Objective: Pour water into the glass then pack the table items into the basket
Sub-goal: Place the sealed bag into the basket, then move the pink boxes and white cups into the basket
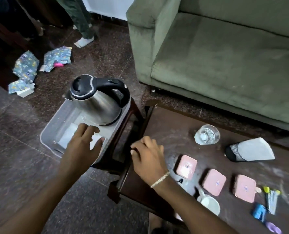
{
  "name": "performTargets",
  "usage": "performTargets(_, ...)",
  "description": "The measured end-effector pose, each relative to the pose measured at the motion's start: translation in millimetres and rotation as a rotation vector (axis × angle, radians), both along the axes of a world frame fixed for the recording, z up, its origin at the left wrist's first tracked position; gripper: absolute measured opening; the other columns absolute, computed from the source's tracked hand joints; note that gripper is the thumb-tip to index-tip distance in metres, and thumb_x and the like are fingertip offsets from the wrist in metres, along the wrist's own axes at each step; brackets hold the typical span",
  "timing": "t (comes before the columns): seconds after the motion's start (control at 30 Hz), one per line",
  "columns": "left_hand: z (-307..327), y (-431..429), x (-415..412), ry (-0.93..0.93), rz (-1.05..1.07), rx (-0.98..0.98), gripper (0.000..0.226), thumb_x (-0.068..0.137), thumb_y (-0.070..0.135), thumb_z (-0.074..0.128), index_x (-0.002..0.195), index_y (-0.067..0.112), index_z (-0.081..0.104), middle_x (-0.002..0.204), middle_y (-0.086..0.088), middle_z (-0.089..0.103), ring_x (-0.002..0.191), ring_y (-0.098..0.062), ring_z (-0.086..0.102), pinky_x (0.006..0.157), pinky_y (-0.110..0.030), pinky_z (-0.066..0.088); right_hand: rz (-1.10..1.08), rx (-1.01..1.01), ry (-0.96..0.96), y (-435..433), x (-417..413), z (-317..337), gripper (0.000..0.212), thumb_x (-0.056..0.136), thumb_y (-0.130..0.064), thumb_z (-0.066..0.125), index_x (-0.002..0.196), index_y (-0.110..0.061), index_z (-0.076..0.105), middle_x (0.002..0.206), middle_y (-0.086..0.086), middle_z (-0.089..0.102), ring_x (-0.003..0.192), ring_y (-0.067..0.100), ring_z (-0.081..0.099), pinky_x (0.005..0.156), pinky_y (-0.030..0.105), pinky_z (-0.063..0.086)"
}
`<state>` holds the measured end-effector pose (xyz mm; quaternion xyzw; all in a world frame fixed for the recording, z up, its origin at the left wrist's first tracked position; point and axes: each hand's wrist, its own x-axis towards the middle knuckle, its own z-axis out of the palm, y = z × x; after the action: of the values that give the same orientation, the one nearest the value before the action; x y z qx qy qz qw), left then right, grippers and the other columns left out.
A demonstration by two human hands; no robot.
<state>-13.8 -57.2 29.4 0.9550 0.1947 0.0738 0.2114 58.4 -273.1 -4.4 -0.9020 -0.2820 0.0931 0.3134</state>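
Resting in the grey basket (52,127), the steel kettle (96,102) stands beside white paper (67,134) under the spread, empty left hand (84,144). Right hand (148,154) curls loosely, empty, on the table (165,125) near the glass (207,135). Labels on the pink boxes (213,182) are unreadable.

a big green sofa (224,56) sits far right. crumpled blue wrapping paper (26,68) lies on the dark floor (22,157) far left. someone's leg in a white sock (83,41) stands far back.
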Motion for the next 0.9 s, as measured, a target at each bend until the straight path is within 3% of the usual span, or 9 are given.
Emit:
performTargets(0.1,-1,-57,12,0.044,-0.095,-0.082,0.026,0.091,0.025,0.074,0.111,0.014,0.062,0.109,-0.001,0.052,0.077,-0.029,0.065,0.066,-0.039,0.055,-0.101,-0.019,0.059,-74,5,-13,0.015,0.087,-0.034,0.056,0.1,-0.031,0.064,0.1,-0.007,0.056,0.093,0.021,0.056,0.079,0.042,0.045)
performTargets(0.2,-26,-113,29,0.159,-0.231,-0.17,0.033,0.089,0.034,0.075,0.115,0.023,0.06,0.115,0.005,0.05,0.082,-0.019,0.067,0.07,-0.033,0.051,-0.209,-0.076,0.142,-146,9,-32,0.023,0.084,-0.035,0.055,0.101,-0.027,0.066,0.101,-0.004,0.058,0.095,0.024,0.06,0.083,0.045,0.05)
performTargets(0.33,-73,-183,51,0.29,-0.352,-0.298,0.037,0.087,0.033,0.075,0.119,0.023,0.061,0.114,0.006,0.052,0.079,-0.014,0.067,0.078,-0.039,0.058,-0.417,-0.155,0.231,-228,15,-54,0.021,0.084,-0.018,0.066,0.104,-0.016,0.067,0.102,0.005,0.061,0.092,0.03,0.063,0.085,0.041,0.053)
performTargets(0.47,-107,-234,71,0.447,-0.22,-0.365,0.036,0.083,0.027,0.08,0.114,0.013,0.068,0.109,-0.007,0.068,0.092,-0.029,0.069,0.088,-0.042,0.055,-0.727,-0.289,0.471,-278,17,-77,0.012,0.082,-0.017,0.071,0.087,-0.008,0.065,0.093,0.017,0.069,0.093,0.037,0.065,0.071,0.032,0.044)
performTargets(0.53,-119,-250,76,0.535,-0.157,-0.366,0.033,0.086,0.027,0.078,0.112,0.008,0.07,0.109,-0.013,0.073,0.104,-0.034,0.068,0.092,-0.041,0.053,-0.85,-0.291,0.609,-290,15,-94,0.019,0.081,-0.022,0.071,0.083,-0.003,0.067,0.089,0.019,0.073,0.093,0.037,0.067,0.07,0.031,0.046)
performTargets(0.67,-141,-262,78,0.606,-0.071,-0.353,0.028,0.09,0.024,0.073,0.107,0.002,0.073,0.112,-0.019,0.074,0.111,-0.039,0.067,0.094,-0.043,0.053,-0.936,-0.246,0.692,-291,9,-116,0.02,0.079,-0.021,0.073,0.091,-0.005,0.074,0.095,0.017,0.075,0.096,0.036,0.068,0.069,0.027,0.043)
performTargets(0.77,-151,-266,80,0.586,-0.048,-0.344,0.023,0.091,0.017,0.071,0.104,-0.002,0.074,0.113,-0.022,0.073,0.112,-0.041,0.066,0.095,-0.044,0.053,-0.962,-0.156,0.733,-284,10,-121,0.011,0.075,-0.01,0.071,0.085,-0.005,0.074,0.091,0.017,0.075,0.091,0.034,0.069,0.069,0.024,0.039)
performTargets(0.9,-158,-268,80,0.564,-0.002,-0.385,0.019,0.088,0.013,0.073,0.1,-0.002,0.073,0.109,-0.022,0.075,0.105,-0.041,0.07,0.093,-0.045,0.056,-1.001,-0.079,0.766,-282,11,-126,0.009,0.07,-0.004,0.067,0.066,-0.013,0.066,0.078,0.013,0.074,0.081,0.031,0.071,0.074,0.032,0.054)
